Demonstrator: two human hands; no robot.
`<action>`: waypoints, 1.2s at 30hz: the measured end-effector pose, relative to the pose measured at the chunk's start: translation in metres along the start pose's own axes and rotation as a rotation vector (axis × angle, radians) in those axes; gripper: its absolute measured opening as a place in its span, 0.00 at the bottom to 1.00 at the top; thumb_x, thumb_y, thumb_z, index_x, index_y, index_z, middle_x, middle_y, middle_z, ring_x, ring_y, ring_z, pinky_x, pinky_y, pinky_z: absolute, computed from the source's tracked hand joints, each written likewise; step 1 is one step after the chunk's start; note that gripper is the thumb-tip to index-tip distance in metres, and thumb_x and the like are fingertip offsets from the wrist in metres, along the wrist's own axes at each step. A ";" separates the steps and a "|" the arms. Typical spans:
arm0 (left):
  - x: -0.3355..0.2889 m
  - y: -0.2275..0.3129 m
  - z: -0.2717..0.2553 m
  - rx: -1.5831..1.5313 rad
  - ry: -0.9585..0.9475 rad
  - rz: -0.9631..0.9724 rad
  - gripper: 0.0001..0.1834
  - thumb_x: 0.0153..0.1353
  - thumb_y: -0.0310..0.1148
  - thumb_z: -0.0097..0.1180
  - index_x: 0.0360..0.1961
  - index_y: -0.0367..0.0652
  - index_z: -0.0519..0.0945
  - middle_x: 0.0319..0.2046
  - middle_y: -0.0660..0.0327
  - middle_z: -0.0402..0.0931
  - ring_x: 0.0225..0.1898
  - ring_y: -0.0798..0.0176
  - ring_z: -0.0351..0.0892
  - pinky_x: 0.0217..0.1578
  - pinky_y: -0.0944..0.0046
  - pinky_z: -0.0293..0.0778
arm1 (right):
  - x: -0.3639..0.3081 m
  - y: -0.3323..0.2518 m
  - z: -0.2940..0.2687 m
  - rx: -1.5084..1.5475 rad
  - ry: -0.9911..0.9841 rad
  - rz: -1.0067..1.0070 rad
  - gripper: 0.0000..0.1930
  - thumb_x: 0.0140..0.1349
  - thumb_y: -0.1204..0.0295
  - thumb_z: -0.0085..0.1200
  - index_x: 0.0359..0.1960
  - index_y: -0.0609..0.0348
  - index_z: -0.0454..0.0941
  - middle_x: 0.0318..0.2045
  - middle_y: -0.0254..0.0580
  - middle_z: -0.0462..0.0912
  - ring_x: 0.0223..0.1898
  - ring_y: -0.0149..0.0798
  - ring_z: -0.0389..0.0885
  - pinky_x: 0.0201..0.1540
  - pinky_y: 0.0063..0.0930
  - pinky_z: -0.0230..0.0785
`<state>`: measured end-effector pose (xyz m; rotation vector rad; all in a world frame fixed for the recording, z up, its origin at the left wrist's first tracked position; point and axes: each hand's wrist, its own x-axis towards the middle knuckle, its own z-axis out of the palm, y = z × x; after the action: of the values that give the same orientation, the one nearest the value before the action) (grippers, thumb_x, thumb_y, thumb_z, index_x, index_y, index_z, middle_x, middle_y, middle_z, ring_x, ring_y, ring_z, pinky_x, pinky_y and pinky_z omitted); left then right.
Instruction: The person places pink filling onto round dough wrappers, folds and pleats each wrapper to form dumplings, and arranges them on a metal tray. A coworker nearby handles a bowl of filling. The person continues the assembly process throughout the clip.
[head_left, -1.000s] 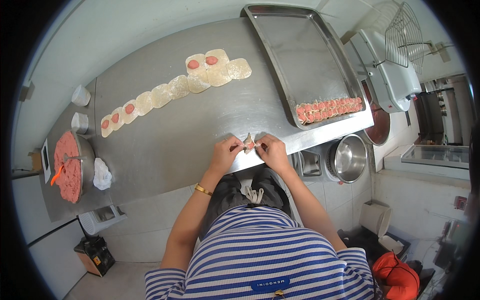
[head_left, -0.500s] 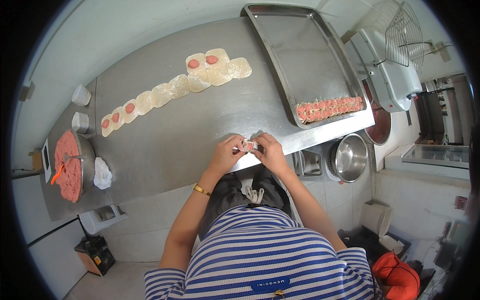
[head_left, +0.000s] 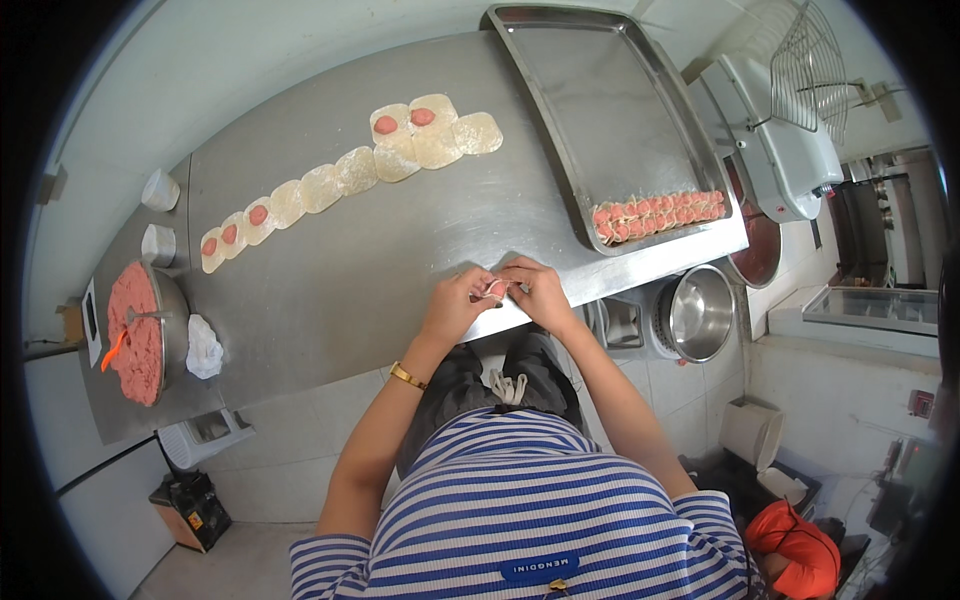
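Between my two hands, above the table's near edge, is a small meat dumpling point(head_left: 497, 288), pink filling showing in its pale wrapper. My left hand point(head_left: 459, 303) grips it from the left with fingers and thumb. From the right, my right hand point(head_left: 537, 296) pinches the wrapper's edge with closed fingers. Farther off on the steel table point(head_left: 330, 250) lies a row of floured dough wrappers point(head_left: 322, 189), some carrying a lump of pink minced meat point(head_left: 259, 215). At the right, a large metal tray point(head_left: 610, 130) holds packed rows of finished dumplings point(head_left: 660, 216) along its near end.
A steel bowl of minced meat point(head_left: 135, 330) with an orange-handled tool point(head_left: 115, 350) stands far left, beside a crumpled white cloth point(head_left: 204, 347) and two white tubs point(head_left: 160, 243). An empty steel bowl point(head_left: 702, 312) sits below the table's right end, near a grey machine point(head_left: 770, 150).
My fingers have shifted around the dumpling, turning it slightly and exposing more pink filling. The right hand has moved slightly up and left; the wrappers and tray stay in place.
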<state>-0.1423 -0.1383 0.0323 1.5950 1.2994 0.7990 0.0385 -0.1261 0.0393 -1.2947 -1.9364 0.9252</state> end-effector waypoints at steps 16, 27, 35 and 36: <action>0.009 0.002 -0.002 0.082 -0.096 0.026 0.16 0.45 0.27 0.70 0.34 0.37 0.77 0.26 0.54 0.81 0.30 0.61 0.84 0.32 0.65 0.77 | -0.001 -0.009 -0.007 -0.129 0.021 -0.030 0.17 0.43 0.85 0.60 0.38 0.65 0.79 0.34 0.45 0.79 0.31 0.44 0.81 0.36 0.32 0.74; 0.001 -0.003 0.000 0.026 -0.065 0.032 0.16 0.46 0.25 0.70 0.35 0.38 0.76 0.25 0.56 0.80 0.28 0.65 0.83 0.32 0.67 0.77 | -0.008 -0.009 -0.005 -0.141 -0.017 -0.011 0.18 0.42 0.85 0.61 0.39 0.63 0.79 0.35 0.46 0.78 0.34 0.46 0.81 0.37 0.33 0.74; 0.001 0.003 0.003 0.061 -0.031 0.039 0.15 0.47 0.25 0.69 0.33 0.37 0.76 0.25 0.55 0.81 0.28 0.65 0.83 0.32 0.67 0.77 | -0.010 -0.019 0.004 -0.114 -0.003 0.049 0.18 0.41 0.88 0.55 0.38 0.61 0.78 0.37 0.46 0.77 0.40 0.53 0.78 0.40 0.40 0.73; 0.000 0.003 0.002 0.062 -0.041 0.042 0.14 0.47 0.25 0.69 0.33 0.37 0.76 0.25 0.55 0.81 0.28 0.65 0.83 0.32 0.67 0.77 | -0.010 -0.018 0.003 -0.128 0.020 -0.003 0.18 0.42 0.88 0.55 0.37 0.61 0.78 0.37 0.46 0.78 0.39 0.53 0.78 0.40 0.40 0.73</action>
<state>-0.1390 -0.1387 0.0338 1.6840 1.2758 0.7548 0.0299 -0.1407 0.0511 -1.3675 -2.0087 0.7949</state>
